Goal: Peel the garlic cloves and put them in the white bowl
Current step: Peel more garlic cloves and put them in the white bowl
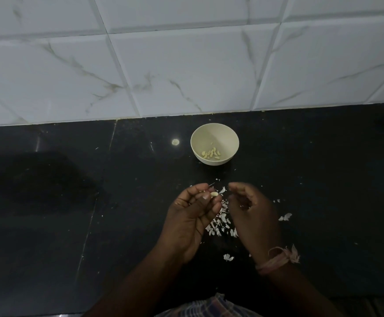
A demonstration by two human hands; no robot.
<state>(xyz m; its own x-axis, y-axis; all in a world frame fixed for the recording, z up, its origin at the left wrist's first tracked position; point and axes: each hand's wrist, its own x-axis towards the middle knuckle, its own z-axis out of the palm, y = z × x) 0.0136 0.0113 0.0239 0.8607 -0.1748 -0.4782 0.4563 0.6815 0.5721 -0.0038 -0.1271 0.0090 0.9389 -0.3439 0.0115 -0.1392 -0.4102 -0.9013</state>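
Note:
A white bowl [214, 133] stands on the black counter near the tiled wall, with several peeled garlic cloves [211, 153] in its bottom. My left hand [193, 216] pinches a small pale garlic clove [214, 194] between thumb and fingertips, just below the bowl. My right hand [252, 213] hovers beside it with loosely curled fingers, slightly blurred; nothing shows between its fingers. A thread band is tied round the right wrist.
Papery garlic skins [220, 225] lie scattered on the black counter [72, 202] under and between my hands. A white marble-pattern tiled wall [186, 65] rises behind the bowl. Checked cloth shows at the bottom edge.

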